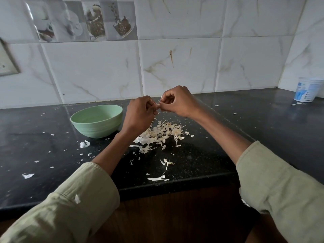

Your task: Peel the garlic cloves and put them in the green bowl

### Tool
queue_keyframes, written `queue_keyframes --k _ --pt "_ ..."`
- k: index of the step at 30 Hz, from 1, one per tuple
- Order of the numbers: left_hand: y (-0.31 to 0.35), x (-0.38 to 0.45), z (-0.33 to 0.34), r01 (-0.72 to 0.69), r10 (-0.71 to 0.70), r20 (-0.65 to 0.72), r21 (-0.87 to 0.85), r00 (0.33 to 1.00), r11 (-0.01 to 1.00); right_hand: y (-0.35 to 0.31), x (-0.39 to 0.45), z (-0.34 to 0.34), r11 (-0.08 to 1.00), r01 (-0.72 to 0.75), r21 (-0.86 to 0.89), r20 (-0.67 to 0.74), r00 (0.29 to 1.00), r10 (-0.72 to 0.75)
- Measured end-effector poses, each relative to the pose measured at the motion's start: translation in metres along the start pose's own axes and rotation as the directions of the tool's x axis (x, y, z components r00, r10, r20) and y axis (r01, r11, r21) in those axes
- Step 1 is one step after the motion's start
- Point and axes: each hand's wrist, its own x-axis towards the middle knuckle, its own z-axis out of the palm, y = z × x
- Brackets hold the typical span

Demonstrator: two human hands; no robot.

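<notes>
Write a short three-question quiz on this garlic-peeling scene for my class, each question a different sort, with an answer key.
1. True or false: the green bowl lies on the side of the left hand.
2. Multiple choice: the biggest heap of garlic skins lies (A) inside the bowl, (B) on the counter below the hands, (C) beside the white cup.
3. Fill in: both hands pinch a small ____ between them; the right hand is raised above the counter.

Key: 1 true; 2 B; 3 clove.
</notes>
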Motion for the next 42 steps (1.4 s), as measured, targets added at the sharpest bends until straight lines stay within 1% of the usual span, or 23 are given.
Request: queue_keyframes --k 4,7,11,13,16,19,21,24,26,28,31,33,36,38,42 --pt "0.002 -0.001 -0.003 0.005 -0.006 -0.002 -0.039 1.000 0.999 0.001 0.000 -0.002 0.999 0.007 0.045 0.013 1.000 -0.007" --pt "0.004 -0.001 -0.006 0.029 -0.026 0.023 -0.133 0.999 0.991 0.002 0.001 -0.005 0.996 -0.010 0.092 0.037 0.999 0.006" --pt "0.002 0.001 -0.010 0.050 -0.038 0.053 -0.247 0.998 0.968 0.003 0.002 -0.007 0.991 -0.002 0.132 0.035 0.999 -0.002" --pt "0.002 0.001 -0.011 0.045 -0.028 0.063 -0.285 0.998 0.958 0.004 0.002 -0.008 0.991 0.016 0.129 0.021 1.000 -0.018" --pt "0.004 0.000 -0.010 0.041 -0.005 0.107 -0.340 0.994 0.940 0.003 0.002 -0.007 0.994 0.073 0.078 0.016 0.997 -0.075" --pt "0.005 0.000 -0.009 0.054 -0.002 0.122 -0.419 0.992 0.906 0.006 0.005 -0.009 0.992 0.050 0.118 0.012 0.999 -0.052" --pt "0.005 0.001 -0.009 0.057 -0.011 0.114 -0.408 0.993 0.911 0.009 0.007 -0.012 0.991 0.008 0.130 0.084 0.996 -0.019" --pt "0.004 0.001 -0.008 0.068 -0.032 0.105 -0.364 0.994 0.929 0.014 0.007 -0.015 0.996 -0.043 0.084 0.249 0.968 0.021" --pt "0.001 0.002 -0.008 0.083 -0.050 0.100 -0.353 0.994 0.932 0.017 0.007 -0.017 0.998 -0.044 0.037 0.296 0.955 0.031" --pt "-0.002 0.004 -0.008 0.094 -0.064 0.096 -0.356 0.993 0.930 0.019 0.007 -0.019 0.999 -0.038 0.007 0.300 0.953 0.034" --pt "-0.004 0.006 -0.006 0.107 -0.080 0.092 -0.344 0.993 0.933 0.020 0.006 -0.024 0.999 -0.040 0.034 0.305 0.952 0.028" --pt "-0.005 0.006 -0.006 0.097 -0.076 0.080 -0.313 0.994 0.945 0.020 0.007 -0.026 0.996 -0.040 0.079 0.302 0.953 0.014" --pt "-0.004 0.005 -0.005 0.070 -0.055 0.060 -0.272 0.997 0.960 0.017 0.009 -0.024 0.976 -0.082 0.202 0.277 0.961 0.023" --pt "-0.002 0.004 -0.005 0.053 -0.042 0.048 -0.250 0.998 0.967 0.015 0.009 -0.020 0.965 -0.094 0.243 0.253 0.967 0.031" --pt "0.001 0.002 -0.006 0.044 -0.035 0.041 -0.231 0.999 0.972 0.014 0.009 -0.014 0.971 -0.069 0.228 0.152 0.988 0.035"
